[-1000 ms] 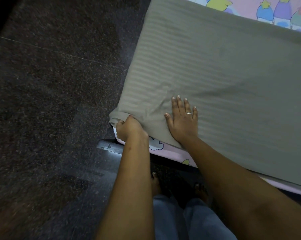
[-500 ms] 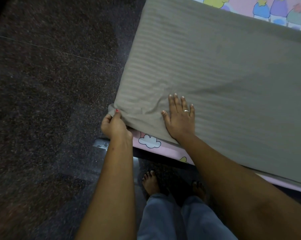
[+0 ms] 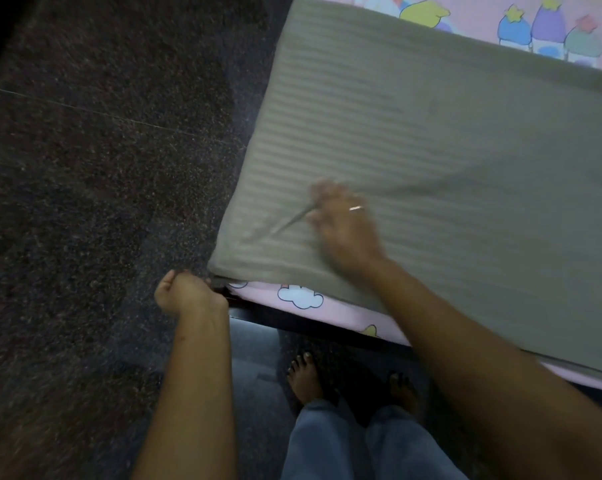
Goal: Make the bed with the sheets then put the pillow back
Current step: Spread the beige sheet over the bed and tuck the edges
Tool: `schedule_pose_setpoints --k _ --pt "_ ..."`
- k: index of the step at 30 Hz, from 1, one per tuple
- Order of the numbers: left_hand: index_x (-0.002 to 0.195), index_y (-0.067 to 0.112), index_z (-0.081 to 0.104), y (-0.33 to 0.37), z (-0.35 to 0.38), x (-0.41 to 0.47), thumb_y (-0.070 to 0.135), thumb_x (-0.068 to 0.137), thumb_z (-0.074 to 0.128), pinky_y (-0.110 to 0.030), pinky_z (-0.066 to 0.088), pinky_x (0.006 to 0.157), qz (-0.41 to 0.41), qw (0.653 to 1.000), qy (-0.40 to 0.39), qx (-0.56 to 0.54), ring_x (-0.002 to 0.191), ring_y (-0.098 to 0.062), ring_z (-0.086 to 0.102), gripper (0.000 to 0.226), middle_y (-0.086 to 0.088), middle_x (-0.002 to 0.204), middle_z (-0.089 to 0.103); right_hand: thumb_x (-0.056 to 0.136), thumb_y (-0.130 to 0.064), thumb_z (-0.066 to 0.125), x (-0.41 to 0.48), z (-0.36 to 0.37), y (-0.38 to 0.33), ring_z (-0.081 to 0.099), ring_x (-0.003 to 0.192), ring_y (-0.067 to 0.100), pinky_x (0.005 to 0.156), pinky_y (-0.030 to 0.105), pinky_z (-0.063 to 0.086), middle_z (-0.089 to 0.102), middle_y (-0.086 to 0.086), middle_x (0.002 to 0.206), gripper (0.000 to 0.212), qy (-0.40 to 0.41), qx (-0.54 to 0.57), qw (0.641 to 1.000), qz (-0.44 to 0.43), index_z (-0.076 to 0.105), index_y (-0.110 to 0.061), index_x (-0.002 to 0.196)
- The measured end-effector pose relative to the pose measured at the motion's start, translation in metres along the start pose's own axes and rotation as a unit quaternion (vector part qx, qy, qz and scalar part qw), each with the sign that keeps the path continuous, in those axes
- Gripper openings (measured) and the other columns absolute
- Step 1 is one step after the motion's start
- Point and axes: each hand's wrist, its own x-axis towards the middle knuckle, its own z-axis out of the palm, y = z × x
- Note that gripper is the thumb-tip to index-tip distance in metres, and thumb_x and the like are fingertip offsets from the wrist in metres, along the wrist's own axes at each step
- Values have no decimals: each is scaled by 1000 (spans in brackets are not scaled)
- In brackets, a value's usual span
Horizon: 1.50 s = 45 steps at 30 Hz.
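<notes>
Since half a second ago my left hand (image 3: 188,294) has dropped beside the corner, and my right hand (image 3: 344,226) has moved further onto the fabric. I count two hands, one grey striped sheet (image 3: 465,188) and one pink cartoon sheet (image 3: 303,297) beneath it on the bed (image 3: 275,315). The right hand is blurred, its fingers loosely flat on the grey striped sheet. The left fingers curl at its corner, and I cannot tell if they grip it. Its long axis runs left to right and is cut off at the right edge.

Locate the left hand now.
Head view, lower left of centre: the left hand grips the near corner of the grey sheet, left of the right hand.
</notes>
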Motion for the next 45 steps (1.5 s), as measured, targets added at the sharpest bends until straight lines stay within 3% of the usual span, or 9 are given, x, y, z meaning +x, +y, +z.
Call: schedule_pose_setpoints --k 5,9,15,18,21,26,32,41,45 --pt "88 22 50 13 7 0 -3 88 46 -26 41 58 133 983 -59 107 70 -15 50 25 -1 89 54 98 -50 32 2 -22 81 12 146 32 117 51 11 15 13 159 68 64 -115 924 360 16 -11 152" --pt "80 27 50 4 27 -15 -2 88 50 -35 40 74 152 961 -152 172 85 -22 50 30 -6 91 57 91 -55 31 24 33 -1 19 144 33 116 51 14 24 11 156 73 47 -120 960 249 24 -13 150" --pt "82 26 51 8 67 -37 -8 87 48 -23 45 71 229 929 -230 179 77 -11 54 35 4 84 56 97 -37 38 47 51 -96 16 146 18 117 45 11 27 -4 156 55 -146 -132 964 -181 26 -23 149" --pt "82 28 50 14 83 -42 -7 86 49 -26 43 76 282 907 -234 207 80 -13 50 35 7 81 52 92 -38 47 50 19 -36 34 138 26 112 43 24 42 5 148 55 -56 -41 989 -133 42 -16 142" --pt "82 29 51 4 101 -53 -3 86 51 -29 42 75 291 880 -265 267 80 -15 51 32 6 83 53 87 -36 47 36 -36 77 46 128 36 107 40 31 50 17 139 59 100 -84 984 119 47 -5 137" --pt "111 13 59 -19 128 -85 4 86 59 -30 39 95 391 714 -358 457 108 -24 50 27 -10 120 55 98 -48 31 -25 -100 202 15 145 33 116 52 15 18 16 157 68 102 -114 866 477 16 -9 151" --pt "145 27 32 -37 161 -85 25 96 46 -45 20 112 504 440 -412 619 144 -23 14 51 -2 155 22 89 -57 33 49 -33 129 37 135 39 108 56 28 41 12 148 66 132 -145 906 374 42 -19 143" --pt "149 27 27 24 220 -13 38 100 35 -51 14 114 478 408 -381 678 146 -24 6 50 -2 160 11 89 -39 51 133 23 -27 28 142 23 117 45 16 36 8 152 63 -32 -60 998 14 37 -13 145" --pt "149 25 26 72 244 3 39 98 41 -49 20 114 493 360 -415 674 146 -27 9 55 -5 159 14 89 -44 38 125 -28 52 41 134 34 113 36 23 46 18 143 64 156 -24 957 243 47 -4 138"
